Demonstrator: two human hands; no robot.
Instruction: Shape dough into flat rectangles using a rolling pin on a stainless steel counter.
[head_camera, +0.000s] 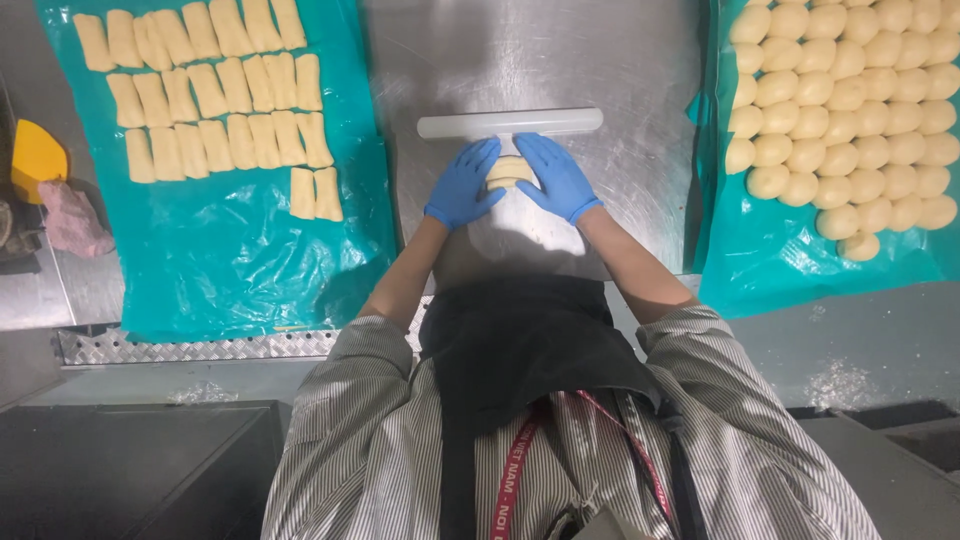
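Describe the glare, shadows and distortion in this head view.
Head view: bright glare washes the steel table around the rolling pin; both hands, left hand and right hand, cup the dough piece; the teal sheets shine in crinkles; table edges bow from the wide lens; the lower corners lie dark.

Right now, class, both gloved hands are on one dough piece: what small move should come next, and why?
Probably keep rolling the dough piece under the left hand and right hand until it lengthens. It looks shorter than the shaped pieces on the left sheet.
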